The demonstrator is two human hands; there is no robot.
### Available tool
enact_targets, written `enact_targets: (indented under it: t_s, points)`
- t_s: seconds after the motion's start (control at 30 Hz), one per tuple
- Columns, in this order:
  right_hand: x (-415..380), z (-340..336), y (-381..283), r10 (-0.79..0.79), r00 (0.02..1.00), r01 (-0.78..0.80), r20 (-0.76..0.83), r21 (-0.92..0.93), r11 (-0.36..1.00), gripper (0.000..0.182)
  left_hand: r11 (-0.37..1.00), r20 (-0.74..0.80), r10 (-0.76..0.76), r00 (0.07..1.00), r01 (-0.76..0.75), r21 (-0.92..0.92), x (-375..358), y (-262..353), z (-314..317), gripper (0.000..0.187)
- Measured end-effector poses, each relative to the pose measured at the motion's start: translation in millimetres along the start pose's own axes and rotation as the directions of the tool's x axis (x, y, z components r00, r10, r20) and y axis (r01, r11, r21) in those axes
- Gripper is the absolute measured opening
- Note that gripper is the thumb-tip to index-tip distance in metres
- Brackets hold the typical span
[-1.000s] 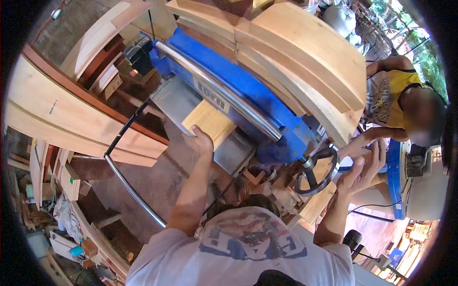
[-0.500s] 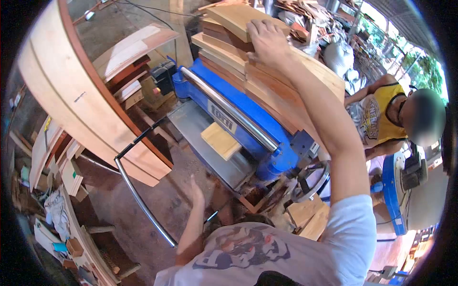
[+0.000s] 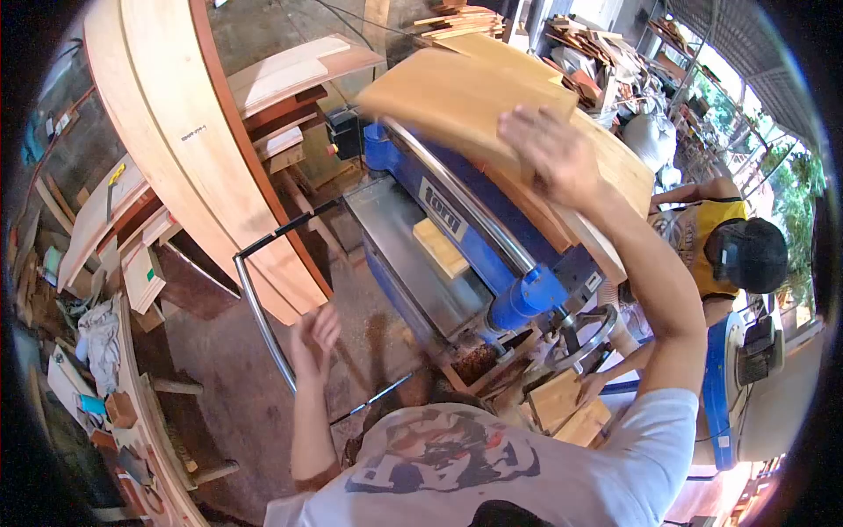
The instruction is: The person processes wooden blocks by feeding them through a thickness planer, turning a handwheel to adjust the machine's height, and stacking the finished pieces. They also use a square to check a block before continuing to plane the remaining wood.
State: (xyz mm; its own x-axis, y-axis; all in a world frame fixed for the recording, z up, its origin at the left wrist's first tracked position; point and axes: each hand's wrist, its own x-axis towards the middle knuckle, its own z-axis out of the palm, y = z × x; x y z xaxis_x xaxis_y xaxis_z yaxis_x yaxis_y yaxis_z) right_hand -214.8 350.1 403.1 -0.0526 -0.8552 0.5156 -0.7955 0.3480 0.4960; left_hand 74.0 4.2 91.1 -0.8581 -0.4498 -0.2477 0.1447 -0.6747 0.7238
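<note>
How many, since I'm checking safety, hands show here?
3: the wearer's left hand beside the metal bar, right hand at the top board, and a co-worker's hand by the lower boards. Another may be hidden.

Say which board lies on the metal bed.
The short yellowish board below the lettered plate. Only it lies on that bed; the larger stacked boards do not.

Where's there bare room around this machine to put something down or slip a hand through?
Bare metal shows on the bed, left of the small block. There's open floor between the bed and the left hand. It's crowded above, with stacked boards and the right hand at them, and around the wheel, with wood pieces and a co-worker's hand.
</note>
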Motion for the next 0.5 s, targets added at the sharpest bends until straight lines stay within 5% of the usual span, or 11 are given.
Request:
enact_targets:
  t_s: [0.07, 0.17, 0.2, 0.27, 0.33, 0.4, 0.5]
  points:
    - [-10, -28, -38, -0.128, 0.991, 0.132, -0.045, 0.087, 0.987, 0.05, 0.969, 0.24, -0.104, 0.965, 0.153, -0.196, 10, 47, 58, 0.068]
    - [-19, -40, -104, -0.195, 0.98, 0.195, -0.033, 0.297, 0.935, 0.042, 0.944, 0.434, -0.059, 0.899, 0.192, -0.27, 28, 64, 66, 0.069]
    - [-23, -34, -125, -0.249, 0.966, 0.204, 0.071, 0.387, 0.899, 0.04, 0.972, 0.286, 0.01, 0.958, 0.058, -0.226, 25, 61, 49, 0.068]
    - [-35, -8, -162, -0.258, 0.951, 0.306, -0.17, 0.403, 0.863, 0.044, 0.977, 0.019, 0.203, 0.979, -0.201, -0.067, 14, 52, 2, 0.067]
    - [-47, 9, -177, -0.216, 0.969, 0.247, -0.12, 0.408, 0.879, 0.043, 0.959, 0.137, 0.269, 0.953, -0.251, -0.135, -49, 65, 24, 0.058]
    - [-75, 44, -193, -0.188, 0.974, 0.224, -0.129, 0.377, 0.899, 0.044, 0.998, 0.056, 0.058, 0.997, -0.056, -0.021, -61, 42, -9, 0.055]
    - [-89, 73, -211, 0.07, 0.993, -0.105, 0.097, 0.415, 0.904, 0.046, 0.994, -0.078, -0.112, 0.991, 0.112, -0.006, -52, 8, -29, 0.056]
